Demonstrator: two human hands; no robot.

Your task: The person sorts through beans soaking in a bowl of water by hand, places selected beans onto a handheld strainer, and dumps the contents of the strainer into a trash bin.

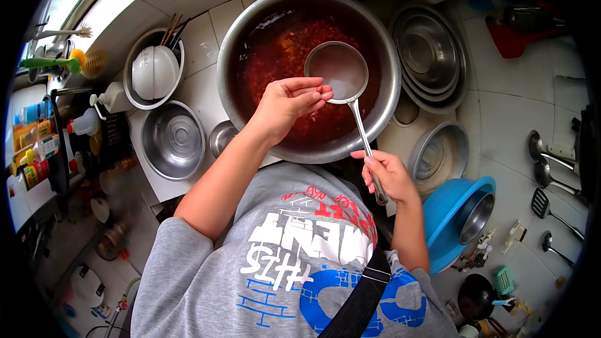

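Note:
A large metal basin holds dark red liquid with many small red pieces in it. Over the liquid is a round, fine-mesh-looking strainer with a long metal handle. My right hand is closed around that handle near its end, beside the basin's front right rim. My left hand reaches above the basin to the strainer's left edge, fingers and thumb pinched together. Some red shows at its fingertips, but whatever they hold is too small to name.
Left stand a metal bowl and a basin with white bowls and chopsticks. Nested metal basins, another metal basin and a blue tub are at right. Ladles hang on the tiled wall; bottles stand far left.

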